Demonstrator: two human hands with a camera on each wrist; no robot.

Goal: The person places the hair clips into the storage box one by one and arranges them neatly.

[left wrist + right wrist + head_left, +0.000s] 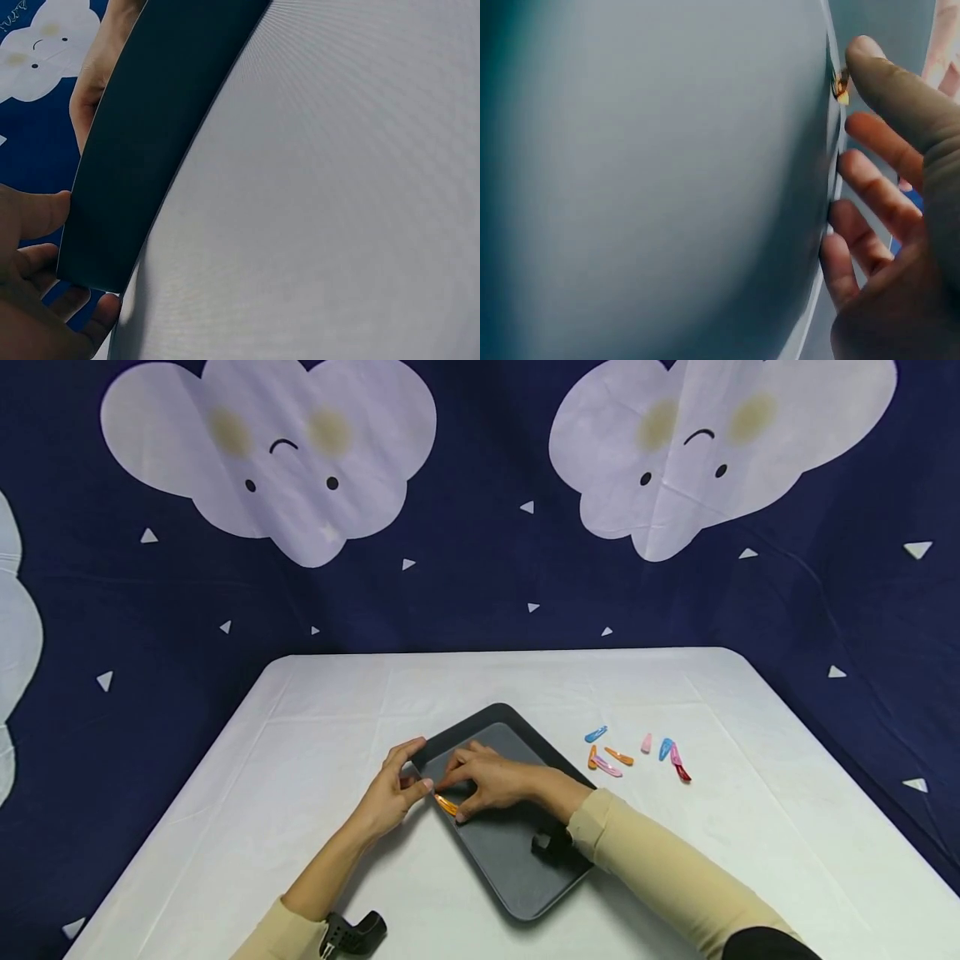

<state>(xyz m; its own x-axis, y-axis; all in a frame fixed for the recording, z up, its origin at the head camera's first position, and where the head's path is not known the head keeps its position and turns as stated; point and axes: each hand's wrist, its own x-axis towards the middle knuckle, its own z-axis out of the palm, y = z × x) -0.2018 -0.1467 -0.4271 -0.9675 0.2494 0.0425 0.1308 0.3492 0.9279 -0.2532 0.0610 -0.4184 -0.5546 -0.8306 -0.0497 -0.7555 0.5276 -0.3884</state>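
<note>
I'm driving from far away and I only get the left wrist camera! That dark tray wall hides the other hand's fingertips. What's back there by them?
Observer: In the head view, an orange clip is at the rim of the tray, between the thumb and a finger of the right hand.
Operator: Ooh! Any more like that?
Observer: Yes, a bunch of loose clips lies on the white table, to the right of the tray.
Operator: Is one red?
Observer: Yes, one red clip lies right next to a pink clip.
</note>
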